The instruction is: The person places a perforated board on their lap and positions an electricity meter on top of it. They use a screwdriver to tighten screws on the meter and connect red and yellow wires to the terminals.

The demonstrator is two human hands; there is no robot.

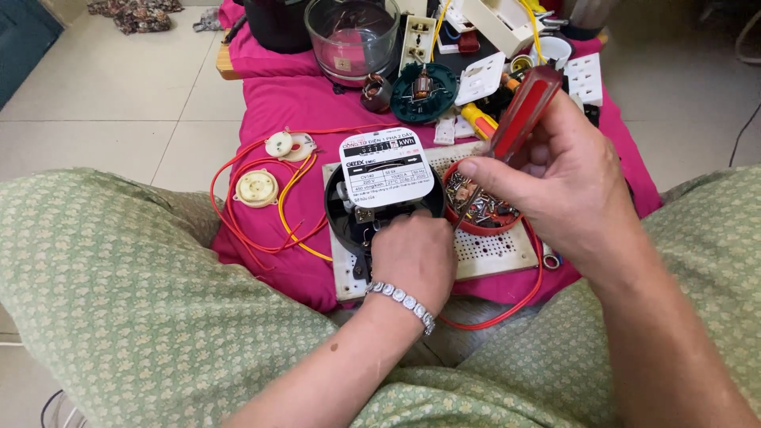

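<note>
On the meter [386, 186] — left fingers [404, 230] curled, touching.

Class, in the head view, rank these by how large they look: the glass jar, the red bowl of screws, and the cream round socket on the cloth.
1. Glass jar, partly cut off at the top.
2. Red bowl, partly hidden by the right hand.
3. Cream socket.
</note>
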